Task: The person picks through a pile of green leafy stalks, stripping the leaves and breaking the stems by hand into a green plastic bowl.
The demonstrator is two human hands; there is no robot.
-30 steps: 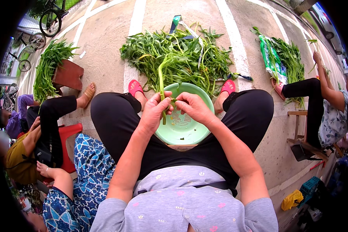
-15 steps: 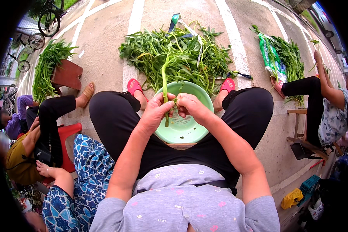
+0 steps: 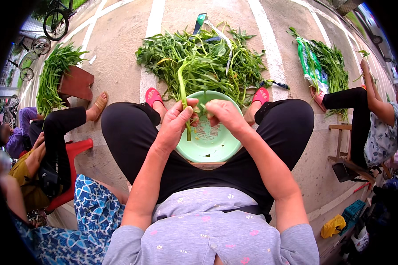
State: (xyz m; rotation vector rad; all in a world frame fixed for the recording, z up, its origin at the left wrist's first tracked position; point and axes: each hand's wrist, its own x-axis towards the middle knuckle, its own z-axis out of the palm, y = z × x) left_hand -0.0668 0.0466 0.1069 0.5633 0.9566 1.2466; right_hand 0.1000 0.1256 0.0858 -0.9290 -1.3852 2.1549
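Observation:
My left hand [image 3: 177, 123] is closed around a long green vegetable stalk [image 3: 181, 86], probably water spinach, whose cut end points down over the basin and whose leafy top leans toward the pile. Just to its right, my right hand [image 3: 225, 115] is pinched, with a small, blurred pale green plant piece [image 3: 202, 107] at its fingertips. Both hands are above a light green plastic basin [image 3: 208, 155], which stands between my knees with a few small green scraps in its bottom. Beyond the basin spreads a big heap of leafy green stalks [image 3: 163, 59].
At the left, more greens [image 3: 53, 79] lie by a brown block-like stool [image 3: 77, 84]. A red plastic chair [image 3: 77, 163] and seated people are also there. Right of me, greens [image 3: 331, 66] lie by a green-and-white plastic bag [image 3: 306, 62], near another seated person [image 3: 378, 123].
My hands have drawn slightly apart, the left shifting left with the stalk and the right moving right. The person in blue patterned clothes at lower left has shifted.

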